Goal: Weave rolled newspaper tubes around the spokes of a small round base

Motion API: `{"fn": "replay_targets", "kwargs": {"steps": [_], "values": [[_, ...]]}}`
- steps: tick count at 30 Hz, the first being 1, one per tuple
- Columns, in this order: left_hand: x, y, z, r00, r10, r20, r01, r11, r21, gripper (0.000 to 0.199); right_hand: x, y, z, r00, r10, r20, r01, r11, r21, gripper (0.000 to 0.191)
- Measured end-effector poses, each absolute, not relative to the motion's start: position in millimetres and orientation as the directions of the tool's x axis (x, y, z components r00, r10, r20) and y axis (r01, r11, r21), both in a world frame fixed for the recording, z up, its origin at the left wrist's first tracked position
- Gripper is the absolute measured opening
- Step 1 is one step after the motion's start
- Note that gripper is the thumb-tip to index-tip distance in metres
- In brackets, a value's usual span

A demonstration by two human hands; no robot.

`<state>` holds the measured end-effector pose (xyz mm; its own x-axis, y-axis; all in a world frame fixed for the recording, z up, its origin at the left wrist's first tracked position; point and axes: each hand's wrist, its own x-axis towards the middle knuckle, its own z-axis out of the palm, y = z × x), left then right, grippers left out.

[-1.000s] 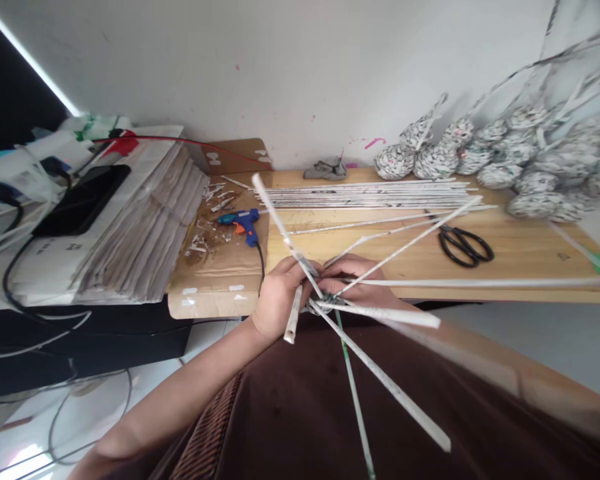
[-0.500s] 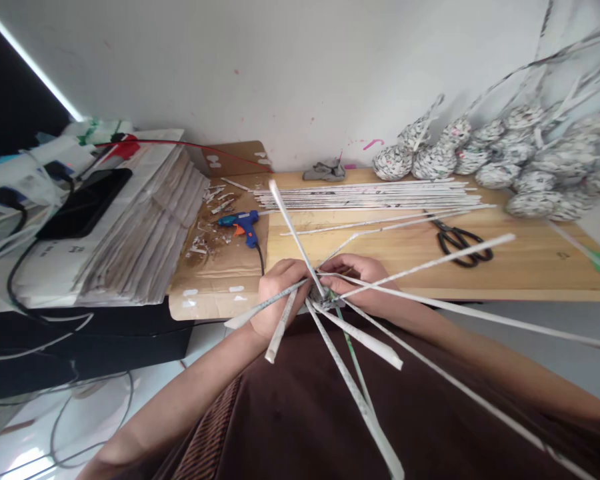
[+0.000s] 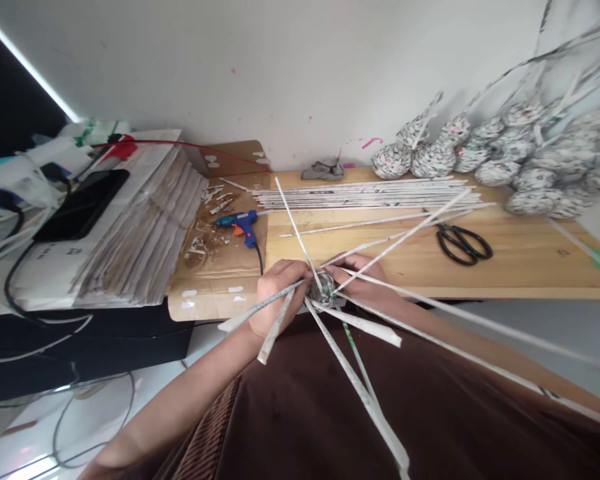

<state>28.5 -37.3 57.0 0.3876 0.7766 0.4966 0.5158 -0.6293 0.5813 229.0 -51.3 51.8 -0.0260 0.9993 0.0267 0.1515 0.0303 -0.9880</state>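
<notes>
Between my two hands is a small round woven piece of rolled newspaper (image 3: 322,291), just over the table's front edge. Several long paper tubes (image 3: 363,387) stick out from it in all directions. My left hand (image 3: 281,293) is closed around its left side, fingers curled at the rim. At the upper right of the piece, my right hand (image 3: 357,273) is closed too, its thumb and fingers pinching by the rim where a paper tube (image 3: 405,239) leaves it. The right fingertips are partly hidden behind the tubes.
A blue glue gun (image 3: 245,223) lies on cardboard (image 3: 215,287) with paper scraps. Behind are a row of paper tubes (image 3: 365,197) and a grey cloth (image 3: 323,171). Black scissors (image 3: 463,245) lie right, below woven paper gourd shapes (image 3: 433,160). A newspaper stack (image 3: 155,233) bears a phone (image 3: 83,205).
The woven piece has tilted, so more of its inside shows between my hands. The tube pointing upper right has swung up and left; my right hand has shifted slightly.
</notes>
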Motion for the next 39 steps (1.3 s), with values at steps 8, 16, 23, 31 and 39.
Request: {"fn": "replay_targets", "kwargs": {"steps": [8,16,23,31,39], "values": [[29.6,-37.6,57.0,0.376,0.782,0.496,0.487,-0.623,0.612,0.007,226.7,-52.2,57.0,0.003,0.999,0.032,0.128,0.032,-0.991,0.026],[31.8,-37.7,64.9,0.365,0.796,0.482,0.509,-0.605,0.613,0.014,228.6,-56.8,44.2,-0.034,0.991,0.127,0.011,0.128,-0.992,0.019],[36.4,-35.4,64.8,0.263,0.876,0.404,0.492,-0.482,0.726,0.010,231.4,-57.0,57.5,-0.072,0.978,0.195,0.071,0.200,-0.977,0.020],[34.1,-30.6,60.2,0.310,0.853,0.420,0.452,-0.521,0.724,0.012,231.3,-51.8,61.0,-0.067,0.978,0.197,0.042,0.200,-0.979,0.031],[37.0,-34.3,67.6,0.223,0.830,0.512,0.557,-0.539,0.632,0.013,239.1,-48.9,67.2,-0.149,0.955,-0.255,0.003,-0.258,-0.966,0.051]]}}
